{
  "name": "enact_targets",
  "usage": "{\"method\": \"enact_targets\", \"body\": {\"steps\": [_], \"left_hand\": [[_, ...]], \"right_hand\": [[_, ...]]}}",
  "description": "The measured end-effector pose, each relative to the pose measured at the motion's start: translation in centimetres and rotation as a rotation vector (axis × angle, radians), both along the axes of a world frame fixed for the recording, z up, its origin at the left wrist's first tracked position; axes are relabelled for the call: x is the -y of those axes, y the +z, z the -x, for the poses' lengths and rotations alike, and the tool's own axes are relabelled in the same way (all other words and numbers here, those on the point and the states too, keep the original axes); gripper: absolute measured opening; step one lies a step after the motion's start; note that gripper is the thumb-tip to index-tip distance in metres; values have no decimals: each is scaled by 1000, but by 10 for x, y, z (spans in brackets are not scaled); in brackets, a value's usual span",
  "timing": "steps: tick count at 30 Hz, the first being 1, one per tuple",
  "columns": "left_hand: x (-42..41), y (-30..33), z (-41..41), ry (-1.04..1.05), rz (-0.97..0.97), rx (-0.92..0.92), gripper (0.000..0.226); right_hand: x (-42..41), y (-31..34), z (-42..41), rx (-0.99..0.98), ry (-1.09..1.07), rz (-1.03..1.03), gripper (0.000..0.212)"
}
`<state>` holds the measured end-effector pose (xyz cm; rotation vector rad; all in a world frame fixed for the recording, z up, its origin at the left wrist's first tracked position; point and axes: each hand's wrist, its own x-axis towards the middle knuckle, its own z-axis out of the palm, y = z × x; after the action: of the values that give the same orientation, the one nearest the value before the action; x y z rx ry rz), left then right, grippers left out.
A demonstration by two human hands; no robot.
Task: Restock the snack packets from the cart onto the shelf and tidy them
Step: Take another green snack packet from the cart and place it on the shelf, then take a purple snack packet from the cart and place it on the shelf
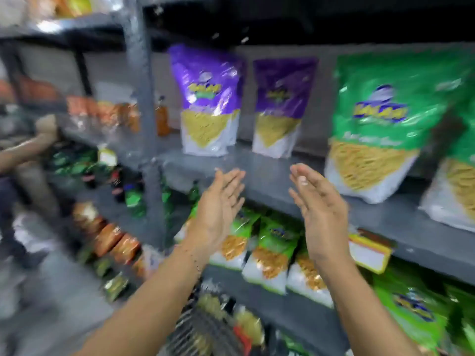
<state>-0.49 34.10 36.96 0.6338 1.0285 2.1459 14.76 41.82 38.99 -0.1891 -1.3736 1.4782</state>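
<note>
So you're partway through, I'd say. Both your hands are empty right now: your left hand (pixel 218 209) and right hand (pixel 321 214) are up in the middle of the frame, palms facing each other, fingers loose and spread, holding nothing.

On the grey metal shelf (pixel 270 176) just above them you've got two purple-topped see-through snack pouches with yellow filling, one (pixel 207 98) left of centre and one (pixel 280 106) beside it, both upright. There's a bare stretch of shelf between that second one and the big green-topped snack pouch (pixel 380 124) at the right, which tilts a bit.

The dark wire cart basket (pixel 205 327) at the bottom centre looks like it has packets in it, though it's blurry. My guess: more pouches to bring up, then straightening the green ones.
</note>
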Motion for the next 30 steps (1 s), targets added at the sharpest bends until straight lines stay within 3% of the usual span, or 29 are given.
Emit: {"method": "enact_targets", "body": {"steps": [5,7,10,12,14,15,18,21,24,25,28,30], "left_hand": [[114,-125,12,263,286,167,73],[172,-185,11,395,458,252,64],[253,-265,-3,616,799,305,33],[299,-307,-15,655,1019,328,19],[328,-339,-21,688,1164,328,38],[341,-351,-23,717,1231,357,39],[360,-378,-24,804,1400,516,12],[361,-405,-18,816,1498,534,46],[352,-423,-14,797,1432,637,78],[348,-426,-12,741,1427,631,76],[343,-440,-1,568,1478,468,41],[345,-444,4,438,1552,307,31]], "right_hand": [[60,-132,79,461,356,62,29],[91,-197,106,676,519,24,27],[137,-285,128,990,708,-60,39],[168,-336,138,1159,823,-92,43],[192,-374,144,1284,904,-211,45],[206,-390,146,1331,961,-296,46],[242,-428,151,1431,1114,-558,52],[266,-460,153,1462,1257,-631,51],[278,-490,161,1513,1284,-717,47],[279,-496,164,1540,1287,-708,47],[280,-519,185,1544,1247,-520,51],[277,-525,198,1504,1242,-553,73]]}}
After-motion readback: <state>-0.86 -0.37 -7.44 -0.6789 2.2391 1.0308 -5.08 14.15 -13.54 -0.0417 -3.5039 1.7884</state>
